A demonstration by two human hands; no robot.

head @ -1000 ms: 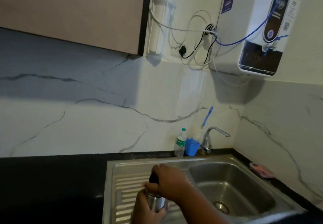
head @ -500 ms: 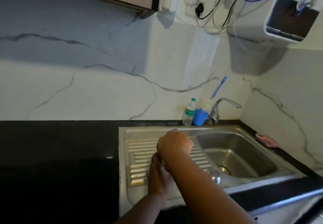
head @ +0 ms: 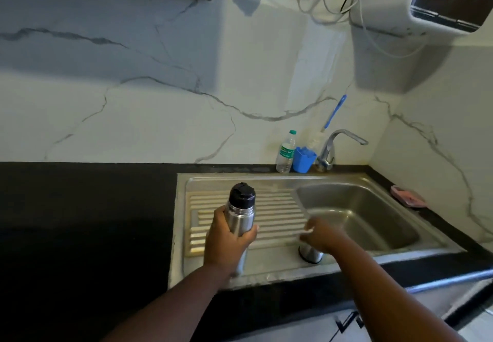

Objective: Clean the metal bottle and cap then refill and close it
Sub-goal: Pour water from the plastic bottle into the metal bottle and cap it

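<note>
Lifted now, bottle (head: 239, 217) in left hand (head: 226, 240) (right hand (head: 321, 236) blurred).

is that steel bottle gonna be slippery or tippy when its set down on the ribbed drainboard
Probably somewhat slippery: the metal bottle has a smooth polished wall, gripped only by the left hand. Tall and narrow, it could wobble on the drainboard ridges. Stiff, not fragile.

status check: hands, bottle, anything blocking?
Left hand grips metal bottle, black inner cap on. Right hand blurred, over steel outer cap on drainboard. Nothing blocking.
</note>
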